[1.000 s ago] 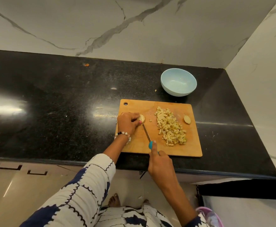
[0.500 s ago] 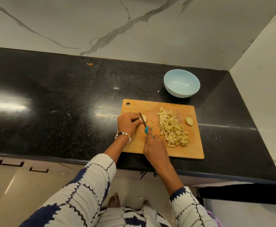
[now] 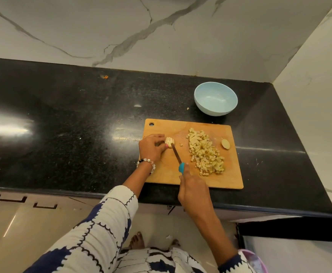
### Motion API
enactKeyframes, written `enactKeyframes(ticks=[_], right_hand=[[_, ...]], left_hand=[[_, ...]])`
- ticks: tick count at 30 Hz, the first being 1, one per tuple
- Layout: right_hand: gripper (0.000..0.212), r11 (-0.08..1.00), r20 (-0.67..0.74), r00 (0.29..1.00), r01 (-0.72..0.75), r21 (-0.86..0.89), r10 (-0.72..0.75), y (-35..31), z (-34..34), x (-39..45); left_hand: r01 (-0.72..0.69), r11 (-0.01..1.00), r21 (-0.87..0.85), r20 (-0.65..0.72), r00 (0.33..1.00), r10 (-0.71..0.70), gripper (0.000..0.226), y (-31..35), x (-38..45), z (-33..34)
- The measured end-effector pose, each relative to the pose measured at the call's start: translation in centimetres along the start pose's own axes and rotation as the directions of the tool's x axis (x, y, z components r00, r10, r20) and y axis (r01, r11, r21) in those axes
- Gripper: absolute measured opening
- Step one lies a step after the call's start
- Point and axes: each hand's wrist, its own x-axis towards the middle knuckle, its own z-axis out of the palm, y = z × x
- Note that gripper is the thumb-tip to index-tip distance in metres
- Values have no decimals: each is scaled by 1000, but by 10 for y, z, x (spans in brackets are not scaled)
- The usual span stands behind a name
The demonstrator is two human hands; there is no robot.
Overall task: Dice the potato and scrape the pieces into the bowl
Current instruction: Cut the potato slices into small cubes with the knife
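On the board [image 3: 167,174], the left hand [image 3: 152,147] pinches the last potato piece [image 3: 169,142], fingers curled round its left side. The right hand [image 3: 193,191] grips the knife [image 3: 178,157], whose blade runs away from the body, touching the piece's right edge. The bowl [image 3: 215,98] sits beyond, diced pile [image 3: 205,152] between.

Home kitchen: indicated by black granite countertop [image 3: 62,123], white marble-veined backsplash [image 3: 121,30], wooden cutting board [image 3: 230,174] with diced potato [image 3: 204,152], cabinet handles [image 3: 10,199] below, bare feet seen on tiled floor.
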Motion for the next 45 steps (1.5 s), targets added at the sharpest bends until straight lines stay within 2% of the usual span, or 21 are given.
enactKeyframes(ticks=[2,5,12,22,24,27,29,31,33,35,37,38,41,45], right_hand=[[51,999,-59,998,33,8,-32,-1,0,15],[50,998,-63,996,66,0,-66,-5,5,33],[52,998,-3,999,49,-28,-49,-7,10,40],[62,989,175,984,8,-145,17,-11,-6,15],[59,994,174,985,4,-111,15,-7,-15,14],[48,996,113,993,26,86,-36,1,-37,16],[42,975,52,997,40,217,-53,9,-48,16],[39,962,-5,1000,28,272,-28,17,-53,18],[39,954,-46,999,9,299,5,23,-53,20],[38,943,-68,997,-1,332,25,25,-53,21],[35,935,-74,997,1,355,27,25,-51,19],[35,930,-77,997,1,367,29,26,-49,18],[35,912,-92,994,-10,410,52,30,-43,21],[35,905,-101,993,-14,425,63,33,-38,25]], left_hand=[[2,1000,-9,1,1000,-2,31,-1,-1,0],[3,1000,-31,-2,1000,-3,29,-4,0,0],[30,998,-56,-21,999,-31,28,-3,1,3],[59,997,-54,-32,998,-60,28,-3,3,5],[71,995,-65,-17,997,-72,28,-3,4,4],[70,996,-62,18,997,-69,31,-3,5,0],[-16,1000,27,25,1000,15,35,-1,9,-3],[-210,958,194,115,975,191,42,2,17,-5],[-443,837,321,340,879,335,51,7,26,-6],[-582,727,364,535,770,349,49,12,33,-9],[-662,635,397,625,702,342,43,13,38,-13],[-685,602,411,635,689,350,40,13,39,-15],[-693,570,440,606,698,381,34,11,39,-16],[-539,670,510,487,823,292,33,13,30,-11]])
